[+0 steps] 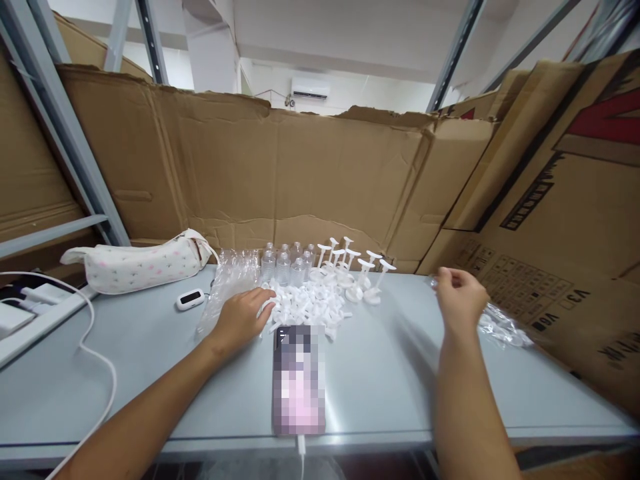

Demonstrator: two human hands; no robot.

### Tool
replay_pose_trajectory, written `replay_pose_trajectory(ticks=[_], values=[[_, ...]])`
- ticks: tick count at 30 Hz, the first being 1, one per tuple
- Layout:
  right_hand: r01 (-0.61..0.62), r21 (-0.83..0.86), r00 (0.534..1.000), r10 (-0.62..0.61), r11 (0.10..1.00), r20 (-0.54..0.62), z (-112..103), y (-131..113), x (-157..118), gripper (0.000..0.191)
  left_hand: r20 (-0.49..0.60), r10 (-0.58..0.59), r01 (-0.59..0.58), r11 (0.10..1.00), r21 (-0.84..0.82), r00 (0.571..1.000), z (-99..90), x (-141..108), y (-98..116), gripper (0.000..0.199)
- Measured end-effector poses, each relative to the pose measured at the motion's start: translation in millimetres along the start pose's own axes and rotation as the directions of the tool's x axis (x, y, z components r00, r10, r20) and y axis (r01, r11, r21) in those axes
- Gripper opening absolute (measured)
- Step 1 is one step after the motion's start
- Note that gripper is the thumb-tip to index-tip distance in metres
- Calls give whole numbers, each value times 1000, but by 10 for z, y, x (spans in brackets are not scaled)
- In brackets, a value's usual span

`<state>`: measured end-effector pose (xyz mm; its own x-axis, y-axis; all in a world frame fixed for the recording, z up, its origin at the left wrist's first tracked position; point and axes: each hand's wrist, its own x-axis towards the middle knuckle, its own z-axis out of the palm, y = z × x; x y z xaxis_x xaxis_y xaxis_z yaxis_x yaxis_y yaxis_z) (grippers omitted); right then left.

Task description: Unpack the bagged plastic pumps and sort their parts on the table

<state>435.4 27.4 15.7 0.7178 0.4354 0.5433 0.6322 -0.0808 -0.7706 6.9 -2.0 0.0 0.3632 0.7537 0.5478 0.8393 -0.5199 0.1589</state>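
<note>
My left hand (246, 312) rests at the left edge of a pile of small white plastic pieces (313, 303), its fingers apart. Off to the right, my right hand (461, 297) is raised over the table with its fingers pinched; a small clear thing shows at the fingertips, too small to name. Behind the pile stand several clear little bottles (283, 267). Beside them are several white stemmed parts with flat tops and round bases (366, 273). A phone (299, 380) with a blurred screen lies in front of the pile, a cable plugged into its near end.
Clear plastic wrap (227, 283) lies left of the bottles. Further left are a small white device (190, 299), a floral pouch (145, 263), and a power strip (45, 313) with a white cable. A clear bag (505, 328) lies at right. Cardboard walls (300, 167) enclose the table (380, 393).
</note>
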Motion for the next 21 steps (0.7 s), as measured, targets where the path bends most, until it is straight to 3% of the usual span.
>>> replay_pose_trajectory(ticks=[3,6,9,14,21], values=[[-185,-202,982,186,962,-17,-143,323,188,35,21,35,-35,999,11,999,8,-11,23,23],[-347,-346,933,359,872,-33,-206,602,233,44,26,58,-59,998,15,998,6,-19,41,23],[-419,-458,881,473,784,4,-199,777,228,50,18,89,-89,996,30,996,6,-22,44,23],[-363,-623,826,549,693,128,-101,807,216,43,-16,141,-140,989,44,990,12,-25,46,22],[-127,-775,794,532,618,295,-17,541,135,42,-40,177,-175,984,46,983,9,-28,71,21]])
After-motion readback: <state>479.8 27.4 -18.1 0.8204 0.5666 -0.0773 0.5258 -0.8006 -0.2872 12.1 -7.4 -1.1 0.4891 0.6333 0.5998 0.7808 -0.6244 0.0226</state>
